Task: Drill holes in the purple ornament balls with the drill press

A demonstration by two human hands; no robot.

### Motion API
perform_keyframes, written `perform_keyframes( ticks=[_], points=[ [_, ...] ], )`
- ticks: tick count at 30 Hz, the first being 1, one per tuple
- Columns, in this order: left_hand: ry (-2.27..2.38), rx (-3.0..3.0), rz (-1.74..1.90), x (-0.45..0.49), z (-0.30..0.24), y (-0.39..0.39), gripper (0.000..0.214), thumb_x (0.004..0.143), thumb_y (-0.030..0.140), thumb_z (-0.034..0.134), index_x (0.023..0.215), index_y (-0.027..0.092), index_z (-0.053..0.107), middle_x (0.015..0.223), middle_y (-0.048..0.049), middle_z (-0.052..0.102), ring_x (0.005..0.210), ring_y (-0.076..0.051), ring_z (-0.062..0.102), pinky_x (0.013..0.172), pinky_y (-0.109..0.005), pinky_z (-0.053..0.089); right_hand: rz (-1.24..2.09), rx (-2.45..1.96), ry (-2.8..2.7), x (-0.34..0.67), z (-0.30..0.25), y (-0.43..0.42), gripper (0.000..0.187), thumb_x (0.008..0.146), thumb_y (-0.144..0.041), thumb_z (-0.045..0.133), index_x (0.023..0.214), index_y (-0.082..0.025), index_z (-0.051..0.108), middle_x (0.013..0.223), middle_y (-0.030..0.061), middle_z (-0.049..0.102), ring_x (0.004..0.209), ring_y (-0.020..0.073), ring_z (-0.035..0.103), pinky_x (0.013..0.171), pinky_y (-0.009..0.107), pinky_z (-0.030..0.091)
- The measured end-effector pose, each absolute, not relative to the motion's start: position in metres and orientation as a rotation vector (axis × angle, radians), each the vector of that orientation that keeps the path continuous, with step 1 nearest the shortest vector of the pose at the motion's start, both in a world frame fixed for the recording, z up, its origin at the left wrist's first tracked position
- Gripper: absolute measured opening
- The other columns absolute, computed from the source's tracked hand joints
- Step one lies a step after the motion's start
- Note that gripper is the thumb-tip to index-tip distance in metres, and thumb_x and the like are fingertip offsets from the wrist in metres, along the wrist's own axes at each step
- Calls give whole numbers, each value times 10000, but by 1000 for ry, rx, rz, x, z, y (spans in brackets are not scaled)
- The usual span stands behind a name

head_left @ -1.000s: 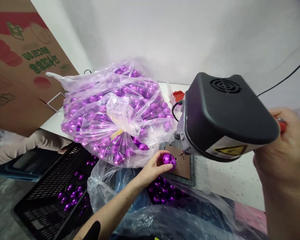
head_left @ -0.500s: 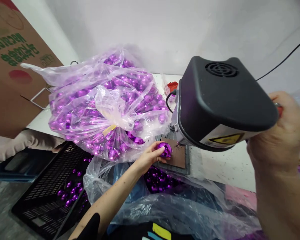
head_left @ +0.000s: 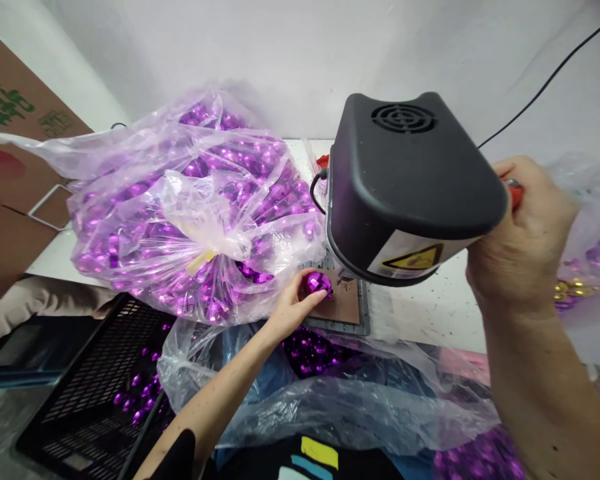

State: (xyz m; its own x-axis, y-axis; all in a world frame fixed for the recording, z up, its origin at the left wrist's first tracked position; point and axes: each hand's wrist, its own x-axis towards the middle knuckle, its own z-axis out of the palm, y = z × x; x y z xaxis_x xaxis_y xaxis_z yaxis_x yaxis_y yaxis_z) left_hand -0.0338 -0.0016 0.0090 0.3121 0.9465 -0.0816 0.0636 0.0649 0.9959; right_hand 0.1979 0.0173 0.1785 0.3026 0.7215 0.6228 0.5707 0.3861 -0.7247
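A shiny purple faceted bauble [head_left: 317, 284] sits between the thumb and fingers of my left hand [head_left: 291, 308]. That hand is closed around it, just above a brown board [head_left: 344, 308] on the grey base plate [head_left: 366, 319] of a machine. To the right rises the machine's black housing [head_left: 415, 167], with a yellow warning label and a round vent. My right hand [head_left: 525, 230] is wrapped round a red handle [head_left: 516, 193] at the housing's right side. The housing hides the machine's parts beneath it.
A tied clear bag [head_left: 200, 220] of purple baubles bulges on the white table [head_left: 437, 313]. Loose baubles lie in a black crate [head_left: 75, 400] at lower left. Plastic sheeting [head_left: 355, 413] covers my lap, with more baubles [head_left: 313, 350]. A cardboard box [head_left: 15, 187] stands left; a cable [head_left: 550, 77] hangs right.
The whole view has shifted, so most things appear further left. My left hand has turned the bauble and brought its thumb across the near side. My right hand keeps its hold on the handle.
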Motion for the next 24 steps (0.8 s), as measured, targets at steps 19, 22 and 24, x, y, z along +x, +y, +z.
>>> perform_keyframes(
  ticks=[19, 22, 24],
  points=[
    [1292, 1954, 857, 5, -11, 3, 424, 773, 288, 762, 1165, 211, 618, 1230, -117, 628, 1193, -328, 546, 1093, -535, 382, 115, -1298, -1389, 197, 180, 16, 611, 848, -705, 515, 782, -100, 557, 651, -15, 378, 608, -25, 337, 529, 93, 267],
    [1217, 1931, 862, 8, -15, 2, 400, 807, 271, 726, 1184, 220, 605, 1239, -107, 632, 1220, -320, 542, 1141, -567, 334, 116, -1285, -1390, 197, 180, 16, 610, 862, -686, 515, 787, -82, 555, 654, -17, 364, 623, -35, 332, 533, 80, 264],
    [1174, 1939, 855, 7, -16, 1, 410, 819, 266, 713, 1211, 229, 597, 1252, -102, 629, 1240, -320, 535, 1162, -587, 310, 106, -1276, -1391, 197, 179, 16, 621, 869, -685, 507, 788, -71, 559, 672, -12, 381, 649, -36, 342, 548, 78, 278]
  ],
)
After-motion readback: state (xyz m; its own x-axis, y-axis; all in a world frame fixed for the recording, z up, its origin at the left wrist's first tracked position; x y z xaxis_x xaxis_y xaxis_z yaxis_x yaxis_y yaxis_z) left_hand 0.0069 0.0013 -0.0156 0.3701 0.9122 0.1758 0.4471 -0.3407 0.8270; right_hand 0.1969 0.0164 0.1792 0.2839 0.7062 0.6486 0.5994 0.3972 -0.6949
